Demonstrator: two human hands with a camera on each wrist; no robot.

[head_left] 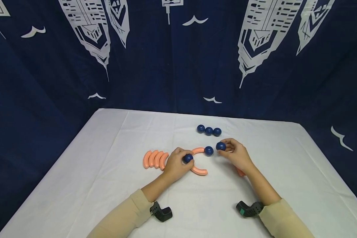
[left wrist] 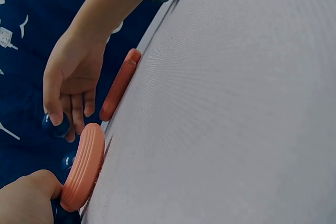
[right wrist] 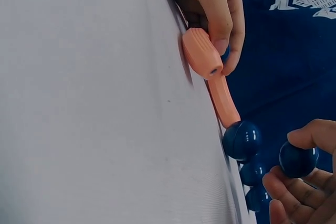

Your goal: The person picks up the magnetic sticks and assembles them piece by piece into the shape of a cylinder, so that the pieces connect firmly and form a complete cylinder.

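2 curved orange pieces and 2 blue balls already sit joined in a partial ring on the tabletop point(head_left: 113, 138). The left hand point(head_left: 175, 164) curls its fingers round the junction ball point(head_left: 188, 158), so its grip is pinching that ball, with the upper curved piece point(head_left: 198, 150) running away from it to the joined ball point(head_left: 208, 150) and the lower curved piece point(head_left: 198, 171) lying just beside it on the near side. I cannot tell whether that lower piece is fully seated on the ball. The right hand point(head_left: 236, 154) pinches a loose ball point(head_left: 220, 146) between thumb and fingertips, held just beside the joined ball but apart from it, not yet attached.

Judged progress: roughly a third of the ring stands built.
- Left: the held ball has to meet the chain.
- 1 more orange piece point(head_left: 240, 172) lies partly hidden under the right wrist.
- 4 spare orange curves point(head_left: 155, 159) lie stacked side by side just beyond the left hand's outer side, untouched.
- 3 spare blue balls point(head_left: 209, 131) sit in a row, touching one another, on the far side of both hands, untouched.

Both forearms wear beige sleeves with black wrist cameras point(head_left: 161, 212).
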